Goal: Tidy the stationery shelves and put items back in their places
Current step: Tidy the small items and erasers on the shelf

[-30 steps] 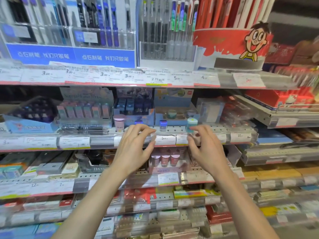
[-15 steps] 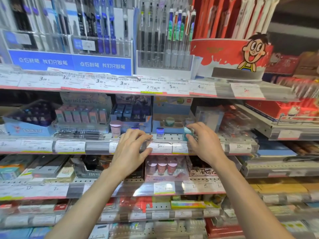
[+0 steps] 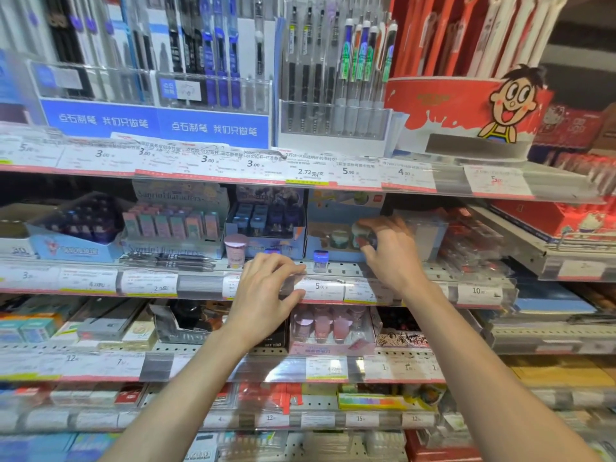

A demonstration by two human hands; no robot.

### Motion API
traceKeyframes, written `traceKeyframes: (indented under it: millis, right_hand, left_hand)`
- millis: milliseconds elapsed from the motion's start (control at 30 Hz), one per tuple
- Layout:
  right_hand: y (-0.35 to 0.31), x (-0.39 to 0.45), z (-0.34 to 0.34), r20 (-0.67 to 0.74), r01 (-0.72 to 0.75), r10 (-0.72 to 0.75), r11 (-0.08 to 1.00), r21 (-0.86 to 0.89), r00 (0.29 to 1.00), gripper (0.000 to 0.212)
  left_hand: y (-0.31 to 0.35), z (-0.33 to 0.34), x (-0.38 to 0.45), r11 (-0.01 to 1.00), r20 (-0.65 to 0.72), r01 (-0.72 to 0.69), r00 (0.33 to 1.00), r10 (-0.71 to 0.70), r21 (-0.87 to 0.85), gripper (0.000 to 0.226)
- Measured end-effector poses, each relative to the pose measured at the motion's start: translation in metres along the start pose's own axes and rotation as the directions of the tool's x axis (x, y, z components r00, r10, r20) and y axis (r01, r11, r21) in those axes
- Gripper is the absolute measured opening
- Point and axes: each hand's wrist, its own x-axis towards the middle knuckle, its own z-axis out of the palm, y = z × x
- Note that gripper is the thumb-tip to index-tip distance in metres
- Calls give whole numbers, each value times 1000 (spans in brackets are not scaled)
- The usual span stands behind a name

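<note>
My right hand [image 3: 390, 251] is shut on a small round teal-topped item [image 3: 361, 232] and holds it inside a light blue display box [image 3: 336, 208] on the second shelf. The box holds other round items of the same kind [image 3: 339, 238]. My left hand [image 3: 266, 295] rests on the front rail of that shelf [image 3: 200, 283], fingers spread over the price tags, holding nothing. A small blue-capped jar [image 3: 320, 261] stands loose on the shelf edge between my hands. A pink cup-shaped item [image 3: 235, 250] stands loose to the left of it.
Pen racks [image 3: 213, 61] and a red cartoon tub of pens [image 3: 466, 108] fill the top shelf. Boxes of erasers and correction tape [image 3: 173, 225] sit left of the blue box. A pink display box [image 3: 330, 328] is on the shelf below. Loose pens [image 3: 166, 261] lie on the second shelf.
My right hand took the teal-topped item from the shelf edge and lifted it up and back into the light blue box. My left hand stayed on the shelf rail.
</note>
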Motion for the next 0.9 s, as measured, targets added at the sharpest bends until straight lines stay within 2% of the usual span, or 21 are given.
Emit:
traceKeyframes:
  millis: [167, 600, 900]
  right_hand:
    - [2, 4, 2, 13, -29, 29, 999, -18, 999, 33]
    - [11, 4, 11, 84, 16, -7, 995, -102, 996, 29]
    - [2, -6, 4, 117, 31, -21, 996, -86, 993, 43]
  left_hand:
    - [0, 0, 0, 1000, 2, -4, 1000, 4, -3, 39]
    - [-2, 2, -1, 1000, -11, -21, 1000, 21, 0, 40]
    - [-2, -1, -1, 999, 1, -31, 1000, 31, -14, 42]
